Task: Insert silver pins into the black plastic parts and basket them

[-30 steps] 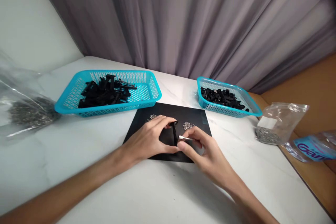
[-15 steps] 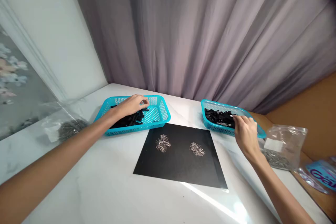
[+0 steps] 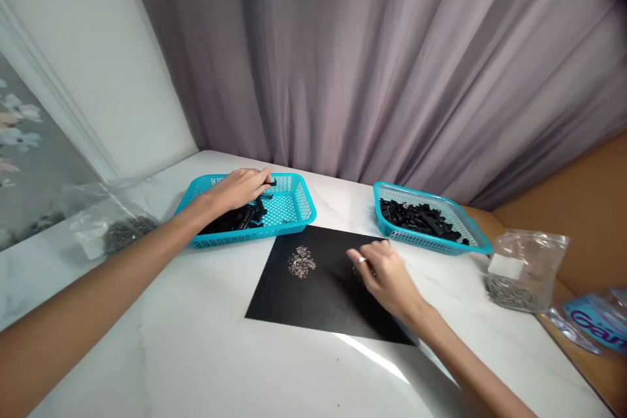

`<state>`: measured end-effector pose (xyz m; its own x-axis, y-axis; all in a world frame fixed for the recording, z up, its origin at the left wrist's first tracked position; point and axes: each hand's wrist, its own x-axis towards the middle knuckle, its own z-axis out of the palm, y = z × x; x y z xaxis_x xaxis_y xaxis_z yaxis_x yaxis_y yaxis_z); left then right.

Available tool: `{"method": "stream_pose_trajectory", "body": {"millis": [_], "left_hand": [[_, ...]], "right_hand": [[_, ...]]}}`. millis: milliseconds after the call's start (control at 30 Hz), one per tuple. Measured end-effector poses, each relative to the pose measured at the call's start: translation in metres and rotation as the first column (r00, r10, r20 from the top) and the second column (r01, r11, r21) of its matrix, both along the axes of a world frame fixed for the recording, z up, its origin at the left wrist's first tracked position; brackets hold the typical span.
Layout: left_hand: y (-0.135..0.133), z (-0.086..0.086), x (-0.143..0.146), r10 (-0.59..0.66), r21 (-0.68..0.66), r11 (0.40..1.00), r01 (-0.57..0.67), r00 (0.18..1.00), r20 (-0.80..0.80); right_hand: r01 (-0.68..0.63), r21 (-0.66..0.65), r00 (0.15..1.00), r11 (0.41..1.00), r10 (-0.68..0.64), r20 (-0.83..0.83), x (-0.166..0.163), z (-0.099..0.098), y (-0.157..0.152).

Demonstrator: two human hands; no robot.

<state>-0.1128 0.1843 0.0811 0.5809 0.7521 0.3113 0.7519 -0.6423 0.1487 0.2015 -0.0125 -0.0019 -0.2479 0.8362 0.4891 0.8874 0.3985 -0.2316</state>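
Observation:
My left hand [image 3: 241,188] reaches over the left turquoise basket [image 3: 255,233], its fingers pinched on a small black plastic piece [image 3: 273,183]. Under that hand lies a heap of black plastic parts [image 3: 245,217]. Over the black sheet [image 3: 328,294] is my right hand [image 3: 385,274], fingers bent and apart, with nothing visible in them. It covers most of the right pile of small metal pieces [image 3: 357,271]. A small white or shiny band shows on one finger, perhaps a ring. The left pile of small metal pieces [image 3: 301,262] is in full view.
At the right stands a second turquoise basket [image 3: 426,243] with black parts [image 3: 421,219]. Clear bags of metal pieces lie at the right [image 3: 514,290] and left [image 3: 130,232]. A labelled plastic bottle [image 3: 597,320] lies at the right edge. A grey curtain [image 3: 313,65] hangs behind.
My right hand has left the right basket and moved left and down onto the black sheet, over the right pile. My left hand has shifted slightly left, still over its basket.

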Motion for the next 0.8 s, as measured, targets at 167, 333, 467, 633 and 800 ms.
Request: {"method": "stream_pose_trajectory", "body": {"millis": [167, 333, 467, 633, 800], "left_hand": [[-0.051, 0.010, 0.009, 0.005, 0.055, 0.998, -0.021, 0.962, 0.274], [-0.105, -0.018, 0.034, 0.034, -0.217, 0.970, 0.112, 0.816, 0.576], [-0.125, -0.043, 0.049, 0.069, -0.375, 0.902, 0.211, 0.789, 0.611], [-0.127, -0.052, 0.049, 0.083, -0.396, 0.895, 0.205, 0.795, 0.600], [-0.120, -0.053, 0.038, 0.145, -0.452, 0.879, 0.153, 0.816, 0.559]], "right_hand": [[-0.375, -0.226, 0.927, 0.899, 0.357, -0.115, -0.040, 0.001, -0.012], [-0.343, -0.170, 0.925, 0.924, 0.364, 0.109, -0.053, -0.008, -0.019], [-0.316, -0.120, 0.944, 0.941, 0.324, 0.058, -0.059, -0.015, -0.013], [-0.241, -0.043, 0.970, 0.970, 0.239, -0.037, -0.060, -0.018, -0.004], [-0.196, -0.072, 0.981, 0.978, 0.196, -0.017, -0.061, -0.014, 0.001]]}}
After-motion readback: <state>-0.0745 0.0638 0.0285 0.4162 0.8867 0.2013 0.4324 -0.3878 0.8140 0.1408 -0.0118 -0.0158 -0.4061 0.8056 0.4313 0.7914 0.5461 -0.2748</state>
